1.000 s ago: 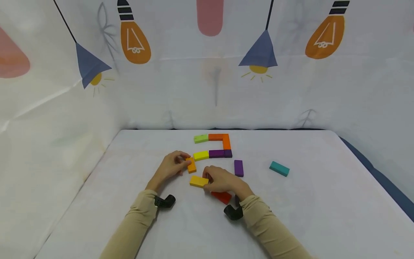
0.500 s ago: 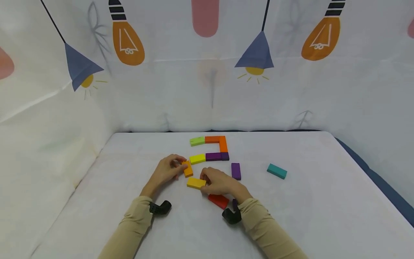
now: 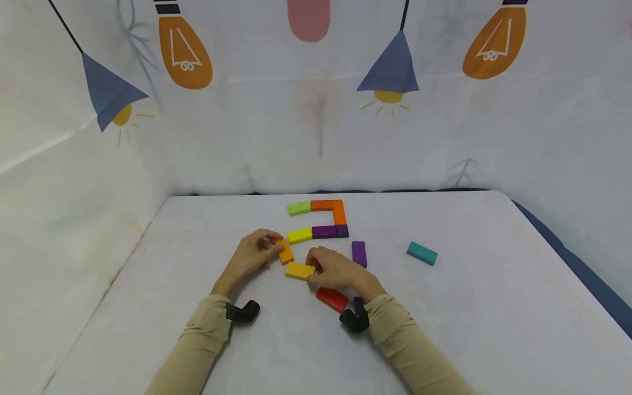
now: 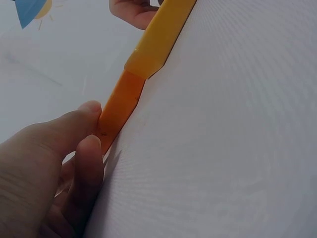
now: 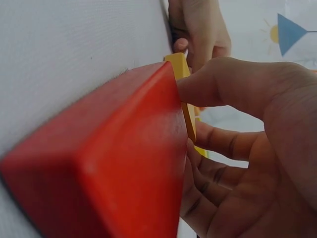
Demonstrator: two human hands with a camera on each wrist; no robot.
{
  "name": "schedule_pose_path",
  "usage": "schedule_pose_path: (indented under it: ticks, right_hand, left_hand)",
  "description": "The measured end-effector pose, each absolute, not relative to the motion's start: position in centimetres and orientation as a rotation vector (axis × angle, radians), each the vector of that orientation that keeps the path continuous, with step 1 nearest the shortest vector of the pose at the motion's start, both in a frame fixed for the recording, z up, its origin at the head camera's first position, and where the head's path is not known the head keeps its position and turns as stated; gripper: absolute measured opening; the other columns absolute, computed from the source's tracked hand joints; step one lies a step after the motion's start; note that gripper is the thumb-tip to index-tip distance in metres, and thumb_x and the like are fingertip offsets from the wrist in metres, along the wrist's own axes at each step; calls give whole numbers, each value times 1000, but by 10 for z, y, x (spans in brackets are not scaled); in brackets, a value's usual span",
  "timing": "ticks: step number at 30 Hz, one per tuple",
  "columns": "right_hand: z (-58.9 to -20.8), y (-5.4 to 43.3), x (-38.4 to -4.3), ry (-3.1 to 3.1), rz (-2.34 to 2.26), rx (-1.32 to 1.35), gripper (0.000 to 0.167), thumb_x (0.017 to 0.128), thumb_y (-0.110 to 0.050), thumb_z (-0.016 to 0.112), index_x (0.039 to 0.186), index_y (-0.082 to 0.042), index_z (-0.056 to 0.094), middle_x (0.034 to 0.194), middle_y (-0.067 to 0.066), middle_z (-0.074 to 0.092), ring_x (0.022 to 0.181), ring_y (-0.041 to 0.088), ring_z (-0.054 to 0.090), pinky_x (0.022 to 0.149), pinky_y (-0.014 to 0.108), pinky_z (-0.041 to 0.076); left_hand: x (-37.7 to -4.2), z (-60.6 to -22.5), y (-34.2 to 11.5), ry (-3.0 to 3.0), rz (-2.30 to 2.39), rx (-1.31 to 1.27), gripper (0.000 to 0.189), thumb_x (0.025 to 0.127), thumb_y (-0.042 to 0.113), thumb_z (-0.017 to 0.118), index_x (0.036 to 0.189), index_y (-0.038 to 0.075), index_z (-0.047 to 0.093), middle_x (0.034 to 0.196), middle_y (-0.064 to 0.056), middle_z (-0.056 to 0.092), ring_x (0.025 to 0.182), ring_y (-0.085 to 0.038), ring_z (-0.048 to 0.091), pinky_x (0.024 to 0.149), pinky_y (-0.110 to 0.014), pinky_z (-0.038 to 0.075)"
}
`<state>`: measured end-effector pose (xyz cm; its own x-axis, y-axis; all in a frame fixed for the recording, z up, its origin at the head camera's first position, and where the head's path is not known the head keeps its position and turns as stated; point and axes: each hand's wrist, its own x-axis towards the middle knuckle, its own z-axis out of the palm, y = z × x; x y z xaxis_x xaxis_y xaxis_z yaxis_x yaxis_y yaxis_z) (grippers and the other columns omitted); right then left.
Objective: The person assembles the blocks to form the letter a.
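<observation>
In the head view, my left hand pinches a light orange block between thumb and fingers. My right hand grips the right end of a golden yellow block, thumb on the near side, fingers on the far side. The yellow block's left end meets the orange block's near end, forming a corner; the left wrist view shows the two blocks end against side. A bright yellow block lies just beyond the orange one, close to its far end. Both held blocks lie flat on the white table.
A purple block, dark purple block, orange blocks and lime block continue the line behind. A red block and dark block lie by my right wrist. Loose purple and teal blocks lie rightward.
The yellow block has come slightly nearer the orange block, closing the small gap. Both hands keep their holds. The head view has shifted a little.
</observation>
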<state>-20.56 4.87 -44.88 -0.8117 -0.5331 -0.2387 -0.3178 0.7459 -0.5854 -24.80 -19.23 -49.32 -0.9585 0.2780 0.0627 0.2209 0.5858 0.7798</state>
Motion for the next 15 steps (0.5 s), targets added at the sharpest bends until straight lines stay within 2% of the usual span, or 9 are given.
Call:
schedule_pose_path:
  ticks: [13, 15]
  right_hand:
    - [-444, 50, -205, 2537, -762, -659, 28, 84, -22, 65, 108, -12, 55, 91, 0, 54, 84, 14, 50, 76, 27, 47]
    - [-443, 51, -204, 2535, -764, -660, 27, 84, -21, 65, 108, -12, 55, 91, 0, 54, 84, 14, 50, 76, 27, 47]
  left_hand:
    - [-247, -491, -189, 2720, 1353, 433, 27, 86, 32, 69, 109, 18, 65, 101, -5, 61, 53, -15, 55, 49, -26, 49]
    - [-246, -491, -188, 2725, 1353, 424, 27, 86, 33, 68, 109, 19, 65, 100, -5, 61, 57, -15, 55, 49, -26, 50]
